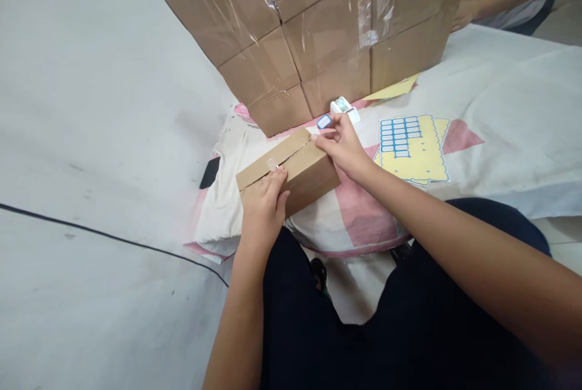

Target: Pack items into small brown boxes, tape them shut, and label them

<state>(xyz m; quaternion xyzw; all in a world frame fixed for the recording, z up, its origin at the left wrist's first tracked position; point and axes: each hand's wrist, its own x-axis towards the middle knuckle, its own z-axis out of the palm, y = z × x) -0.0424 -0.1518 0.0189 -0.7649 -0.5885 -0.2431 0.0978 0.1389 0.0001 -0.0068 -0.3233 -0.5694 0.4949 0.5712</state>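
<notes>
A small cardboard box point(309, 178) lies on the cloth-covered table in front of me, its top flaps meeting at a seam. My left hand point(264, 199) grips its left part, fingers on the top and thumb against the near side. A short piece of clear tape point(273, 164) lies across the seam by those fingertips. At the box's right end is my right hand point(341, 144), its thumb close to the corner. A small blue-bordered label point(324, 121) is at that hand's index fingertip. Just behind stands a white tape dispenser point(344, 109).
Stacked, taped cardboard boxes point(331, 38) rise at the back. Yellow sheets with blue-edged labels point(411, 147) lie to the right. A black flat object point(210, 172) is at the table's left edge, near the wall. Another person's hand point(464, 14) touches the stack.
</notes>
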